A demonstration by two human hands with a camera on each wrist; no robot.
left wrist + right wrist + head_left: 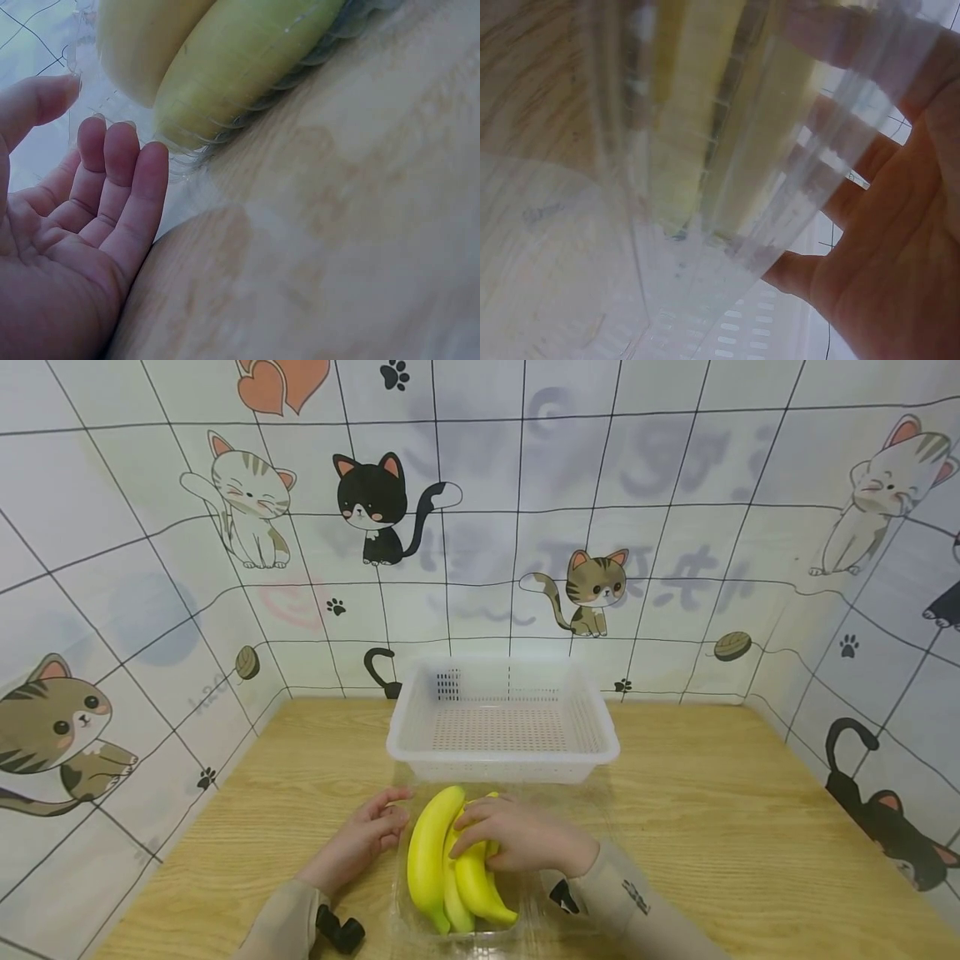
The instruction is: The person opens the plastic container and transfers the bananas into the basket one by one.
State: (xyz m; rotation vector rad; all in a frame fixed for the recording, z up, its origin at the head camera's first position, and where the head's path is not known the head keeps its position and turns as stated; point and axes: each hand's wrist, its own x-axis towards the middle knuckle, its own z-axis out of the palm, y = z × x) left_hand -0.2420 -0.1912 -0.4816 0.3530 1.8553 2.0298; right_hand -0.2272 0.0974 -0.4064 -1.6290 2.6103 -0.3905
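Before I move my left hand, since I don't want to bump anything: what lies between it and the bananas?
A wall of the clear plastic container lies between the left hand and the bananas, as the left wrist view shows.

Left grip [363, 839] relaxed (fingers bent); right grip [513, 835] curled.

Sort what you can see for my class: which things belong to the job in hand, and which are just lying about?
In the job:
- bananas
- clear tray under them
- right hand, on the bananas
- left hand, beside the tray

Just about:
- white basket, untouched, perhaps for later
- wooden table
- cat-print wall
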